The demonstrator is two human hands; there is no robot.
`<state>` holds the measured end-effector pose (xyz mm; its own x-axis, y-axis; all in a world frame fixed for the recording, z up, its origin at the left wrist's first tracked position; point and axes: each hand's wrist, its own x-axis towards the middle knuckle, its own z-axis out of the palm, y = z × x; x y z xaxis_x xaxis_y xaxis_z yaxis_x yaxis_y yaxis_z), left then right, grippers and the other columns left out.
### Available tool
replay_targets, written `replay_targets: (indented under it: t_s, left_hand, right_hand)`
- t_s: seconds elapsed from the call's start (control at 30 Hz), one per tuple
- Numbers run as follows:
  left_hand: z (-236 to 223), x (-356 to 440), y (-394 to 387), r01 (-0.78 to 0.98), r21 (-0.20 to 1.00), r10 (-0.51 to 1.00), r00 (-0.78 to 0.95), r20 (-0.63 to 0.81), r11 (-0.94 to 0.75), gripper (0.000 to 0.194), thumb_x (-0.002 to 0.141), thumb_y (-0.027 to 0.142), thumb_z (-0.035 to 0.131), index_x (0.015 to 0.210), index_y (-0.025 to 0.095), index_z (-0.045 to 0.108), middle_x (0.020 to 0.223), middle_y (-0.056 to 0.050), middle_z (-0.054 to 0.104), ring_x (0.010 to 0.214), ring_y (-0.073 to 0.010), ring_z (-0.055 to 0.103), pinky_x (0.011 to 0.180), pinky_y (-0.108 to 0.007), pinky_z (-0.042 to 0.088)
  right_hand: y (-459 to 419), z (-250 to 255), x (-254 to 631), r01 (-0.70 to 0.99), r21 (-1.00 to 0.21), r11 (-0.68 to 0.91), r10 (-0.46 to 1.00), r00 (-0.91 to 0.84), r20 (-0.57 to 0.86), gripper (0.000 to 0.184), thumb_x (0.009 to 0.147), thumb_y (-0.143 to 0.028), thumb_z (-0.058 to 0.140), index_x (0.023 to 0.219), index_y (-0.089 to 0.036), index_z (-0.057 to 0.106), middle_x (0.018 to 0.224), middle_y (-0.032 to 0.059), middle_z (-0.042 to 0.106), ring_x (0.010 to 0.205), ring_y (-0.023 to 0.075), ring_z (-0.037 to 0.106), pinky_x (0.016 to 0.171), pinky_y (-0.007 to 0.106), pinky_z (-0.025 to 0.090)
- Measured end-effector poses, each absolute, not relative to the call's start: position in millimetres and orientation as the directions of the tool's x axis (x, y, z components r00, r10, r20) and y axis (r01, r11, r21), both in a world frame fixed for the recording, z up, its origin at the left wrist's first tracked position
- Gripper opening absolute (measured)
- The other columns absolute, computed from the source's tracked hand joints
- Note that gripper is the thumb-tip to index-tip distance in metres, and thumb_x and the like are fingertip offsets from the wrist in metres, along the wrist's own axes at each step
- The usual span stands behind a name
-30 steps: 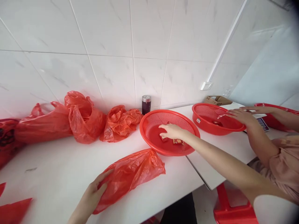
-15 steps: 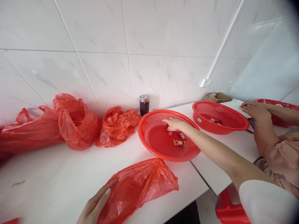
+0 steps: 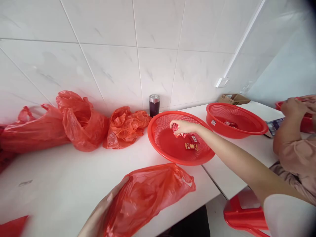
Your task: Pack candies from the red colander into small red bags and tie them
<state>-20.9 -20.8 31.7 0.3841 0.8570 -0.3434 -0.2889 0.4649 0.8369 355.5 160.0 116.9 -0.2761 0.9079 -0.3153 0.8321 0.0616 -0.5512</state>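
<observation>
Head view: on a white tabletop (image 3: 74,184), the person's right hand (image 3: 181,126) is over a round red perforated plastic basket (image 3: 158,131), its grip closed on a small crumpled red packet (image 3: 175,126). Two small red-and-gold printed packets (image 3: 191,146) lie on that basket's floor. The left hand (image 3: 98,214), cut off by the lower frame edge and blurred, is pressed against a thin red plastic bag (image 3: 148,197); its grip cannot be confirmed, as the fingers are hidden. The bag's contents, if any, cannot be made out. Three slack red plastic bags (image 3: 81,121) lie along the tiled wall. As far as can be judged, few packets are sorted: a second red basket (image 3: 234,112) holds only a small red cluster (image 3: 230,124). A co-worker's hands (image 3: 295,107) are at the right edge, partly cut off, and what they hold is unclear.
</observation>
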Motion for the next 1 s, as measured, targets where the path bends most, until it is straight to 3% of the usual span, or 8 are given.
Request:
replay_targets:
  t_s: [0.1,0.17,0.27,0.37,0.57,0.7,0.8,1.0]
  left_hand:
    - [34.0,-12.3,-20.6,-0.268,0.853,0.863,0.379,-0.334,0.447,0.048,0.091,0.048,0.046,0.135,0.029,0.055,0.153,0.003,0.036,0.143,-0.0277,0.027,0.114,-0.039,0.030]
    - [31.8,-6.4,-20.4,-0.271,0.847,0.858,0.386,-0.338,0.456,0.051,0.090,0.046,0.049,0.139,0.029,0.050,0.154,0.001,0.035,0.142,-0.0298,0.028,0.113,-0.043,0.032]
    - [27.9,0.5,-20.0,-0.258,0.866,0.866,0.389,-0.313,0.429,0.058,0.089,0.046,0.051,0.144,0.027,0.043,0.155,-0.003,0.032,0.142,-0.0329,0.027,0.111,-0.048,0.034]
    - [29.3,2.5,-19.2,-0.189,0.923,0.903,0.344,-0.257,0.334,0.064,0.088,0.047,0.053,0.147,0.027,0.038,0.157,-0.005,0.028,0.143,-0.0332,0.025,0.110,-0.047,0.035]
    - [38.5,-7.7,-16.4,0.039,0.972,0.958,0.164,-0.236,0.233,0.066,0.080,0.044,0.064,0.142,0.025,0.046,0.151,-0.006,0.040,0.137,-0.0313,0.037,0.106,-0.040,0.042]
    - [36.5,-13.5,-15.4,0.020,0.969,0.967,0.070,-0.246,0.245,0.069,0.080,0.044,0.062,0.143,0.025,0.043,0.149,-0.006,0.043,0.133,-0.0301,0.044,0.103,-0.039,0.045]
    - [34.4,-15.9,-16.3,0.044,0.970,0.969,0.050,-0.240,0.238,0.074,0.083,0.044,0.060,0.149,0.025,0.032,0.150,-0.007,0.043,0.131,-0.0300,0.047,0.101,-0.038,0.047]
    - [37.8,-19.4,-23.3,0.262,0.950,0.955,0.195,-0.225,0.170,0.068,0.087,0.044,0.056,0.149,0.032,0.030,0.144,-0.003,0.051,0.126,-0.0266,0.052,0.105,-0.038,0.043]
  right_hand:
    - [116.0,135.9,312.7,0.536,-0.799,0.272,0.843,-0.533,-0.071,0.035,0.083,-0.029,0.065,0.112,-0.026,0.046,0.114,0.0032,0.058,0.094,0.0147,0.063,0.067,0.020,0.052]
    - [79.5,131.4,277.3,0.379,-0.847,0.373,0.717,-0.697,0.004,0.035,0.081,-0.029,0.067,0.110,-0.025,0.048,0.113,0.0020,0.058,0.094,0.0146,0.063,0.074,0.023,0.053]
    - [37.4,97.0,231.8,0.457,-0.692,0.559,0.606,-0.795,-0.035,0.031,0.083,-0.013,0.057,0.112,-0.024,0.054,0.113,0.0039,0.057,0.100,0.0174,0.060,0.082,0.027,0.050]
    - [29.1,56.2,211.2,0.635,-0.494,0.594,0.681,-0.724,-0.112,0.042,0.083,-0.009,0.053,0.123,-0.021,0.053,0.115,0.0099,0.056,0.106,0.0245,0.057,0.085,0.035,0.049]
    - [53.0,39.4,222.6,0.681,-0.483,0.550,0.668,-0.706,-0.235,0.085,0.074,-0.031,0.073,0.147,-0.029,0.030,0.135,0.0117,0.049,0.110,0.0294,0.056,0.088,0.040,0.048]
    - [46.1,45.1,228.2,0.678,-0.443,0.587,0.651,-0.720,-0.239,0.081,0.080,-0.004,0.050,0.148,-0.039,0.025,0.141,0.0059,0.045,0.115,0.0244,0.055,0.089,0.036,0.048]
    - [31.8,54.9,227.0,0.674,-0.374,0.637,0.671,-0.724,-0.163,0.081,0.075,0.007,0.042,0.144,-0.036,0.038,0.146,0.0060,0.040,0.127,0.0269,0.046,0.095,0.040,0.046]
    - [32.9,111.9,259.6,0.501,-0.572,0.650,0.657,-0.748,0.092,0.042,0.095,-0.014,0.040,0.129,-0.032,0.055,0.131,-0.0003,0.056,0.117,0.0140,0.054,0.102,0.030,0.043]
